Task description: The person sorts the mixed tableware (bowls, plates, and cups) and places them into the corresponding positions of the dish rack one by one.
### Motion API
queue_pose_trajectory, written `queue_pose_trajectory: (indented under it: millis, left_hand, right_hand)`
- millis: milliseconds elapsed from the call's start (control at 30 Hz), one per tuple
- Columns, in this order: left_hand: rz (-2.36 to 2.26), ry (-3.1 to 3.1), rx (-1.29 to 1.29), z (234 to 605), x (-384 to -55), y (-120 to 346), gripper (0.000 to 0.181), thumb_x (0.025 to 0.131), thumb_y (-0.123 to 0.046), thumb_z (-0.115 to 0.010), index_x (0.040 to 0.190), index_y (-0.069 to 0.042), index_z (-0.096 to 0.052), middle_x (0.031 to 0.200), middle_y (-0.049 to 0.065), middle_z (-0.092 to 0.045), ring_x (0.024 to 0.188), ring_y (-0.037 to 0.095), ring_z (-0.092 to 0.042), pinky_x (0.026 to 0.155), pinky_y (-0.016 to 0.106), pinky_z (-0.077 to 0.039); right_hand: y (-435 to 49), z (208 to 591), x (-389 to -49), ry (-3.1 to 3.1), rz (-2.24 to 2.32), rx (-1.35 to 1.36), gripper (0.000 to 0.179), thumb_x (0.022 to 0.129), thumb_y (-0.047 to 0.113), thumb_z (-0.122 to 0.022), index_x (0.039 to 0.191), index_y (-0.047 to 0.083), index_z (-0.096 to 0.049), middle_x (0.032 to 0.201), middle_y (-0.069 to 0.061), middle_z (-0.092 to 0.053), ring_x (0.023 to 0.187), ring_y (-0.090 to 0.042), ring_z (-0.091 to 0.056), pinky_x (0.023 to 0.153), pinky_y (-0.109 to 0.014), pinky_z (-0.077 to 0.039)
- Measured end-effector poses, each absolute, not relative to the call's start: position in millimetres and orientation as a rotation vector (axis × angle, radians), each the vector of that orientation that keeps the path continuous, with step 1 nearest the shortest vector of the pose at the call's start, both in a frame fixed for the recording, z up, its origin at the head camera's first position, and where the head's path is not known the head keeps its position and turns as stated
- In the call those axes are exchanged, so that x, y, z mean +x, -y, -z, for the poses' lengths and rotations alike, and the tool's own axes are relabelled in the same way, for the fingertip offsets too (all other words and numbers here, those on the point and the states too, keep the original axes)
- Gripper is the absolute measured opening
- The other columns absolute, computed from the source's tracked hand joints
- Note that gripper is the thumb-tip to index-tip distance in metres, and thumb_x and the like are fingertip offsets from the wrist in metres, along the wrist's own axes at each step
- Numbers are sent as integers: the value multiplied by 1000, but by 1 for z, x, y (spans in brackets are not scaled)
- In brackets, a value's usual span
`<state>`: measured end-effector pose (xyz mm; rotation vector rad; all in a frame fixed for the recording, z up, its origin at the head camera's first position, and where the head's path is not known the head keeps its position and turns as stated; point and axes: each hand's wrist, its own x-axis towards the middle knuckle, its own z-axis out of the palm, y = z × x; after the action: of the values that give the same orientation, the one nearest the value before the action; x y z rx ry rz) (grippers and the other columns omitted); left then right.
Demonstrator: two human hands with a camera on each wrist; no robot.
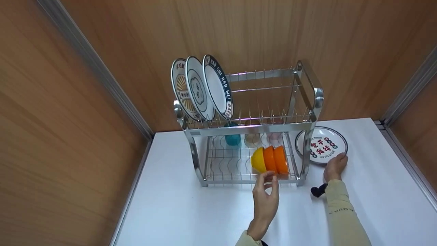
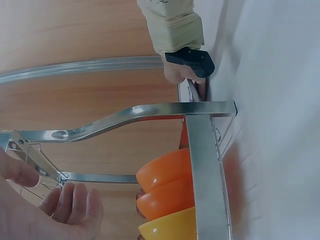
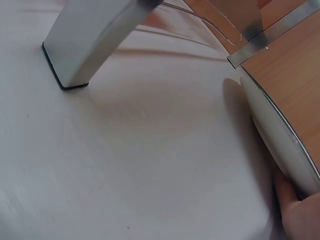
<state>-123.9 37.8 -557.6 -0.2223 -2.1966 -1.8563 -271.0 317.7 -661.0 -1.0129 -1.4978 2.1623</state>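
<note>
My right hand [image 1: 336,166] grips the near rim of a white plate [image 1: 336,138] with red lettering and a dark edge line, to the right of the dish rack. In the right wrist view a finger reaches under the plate [image 3: 280,132], whose rim is raised over the table. My left hand [image 1: 266,201] is in front of the rack with its fingers loosely bent and nothing in them. Its fingertips overlap the lower edge of two orange bowls [image 1: 280,160] in the head view. A yellow bowl [image 1: 258,160] leans beside them on the lower tier.
The two-tier metal dish rack [image 1: 239,130] stands mid-table. Three plates, among them a dark-rimmed plate [image 1: 216,87], stand upright at its upper left. A teal cup [image 1: 233,139] and two paler cups sit low at the back. Wooden walls [image 1: 252,30] enclose the white table [image 1: 170,212].
</note>
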Motion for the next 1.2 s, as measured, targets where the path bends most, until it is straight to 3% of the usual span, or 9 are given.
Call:
queue_pose_trajectory:
  millis: [133,367,500,600,833,1067,1200]
  left_hand:
    - [1903,2203,-204,563,-123,-40,21,104,-15,-61,123,-5,-62,112,-4,-66,102,9,-62,89,31,-58]
    - [2064,2217,-97,571,-118,-46,18,105,-20,-60,119,-10,-64,110,-6,-65,102,10,-62,88,29,-57]
    - [2140,2229,-34,574,-114,-51,15,105,-21,-60,116,-12,-65,106,-8,-65,99,11,-64,87,25,-57]
    - [2185,2225,-25,577,-112,-55,15,105,-21,-60,114,-11,-65,103,-6,-66,97,12,-66,84,24,-58]
    - [2300,2213,56,582,-110,-65,13,105,-21,-60,111,-11,-65,97,-3,-67,90,12,-67,82,28,-60]
    - [2358,2212,149,587,-110,-75,10,104,-18,-61,108,-11,-66,93,-1,-68,85,11,-67,75,24,-60]
    - [2432,2178,185,587,-110,-81,12,104,-19,-60,109,-10,-67,94,1,-69,85,15,-69,74,28,-62]
  right_hand:
    - [-322,661,-261,1494,-2126,-1046,62,109,47,-5,166,22,-2,172,7,-6,154,-3,-3,121,-15,-7]
    - [-334,662,-243,1340,-2113,-1056,58,110,45,-10,164,24,-14,168,2,-24,151,-4,-23,119,-13,-19]
    - [-343,665,-234,1219,-2117,-1101,53,111,46,-18,159,26,-26,150,4,-46,135,-6,-45,108,-13,-36]
    - [-348,667,-226,1184,-2112,-1119,49,110,47,-23,153,26,-35,131,9,-53,119,-4,-54,95,-13,-46]
    - [-354,667,-207,1152,-2164,-1085,46,110,48,-30,150,28,-40,136,9,-55,124,-5,-54,87,-11,-50]
    - [-357,669,-184,1122,-2213,-1042,42,109,47,-35,144,27,-48,130,8,-59,116,-6,-57,77,-12,-53]
    - [-357,667,-172,1178,-2210,-1049,41,108,50,-36,141,29,-51,128,11,-58,115,-5,-55,82,-13,-49]
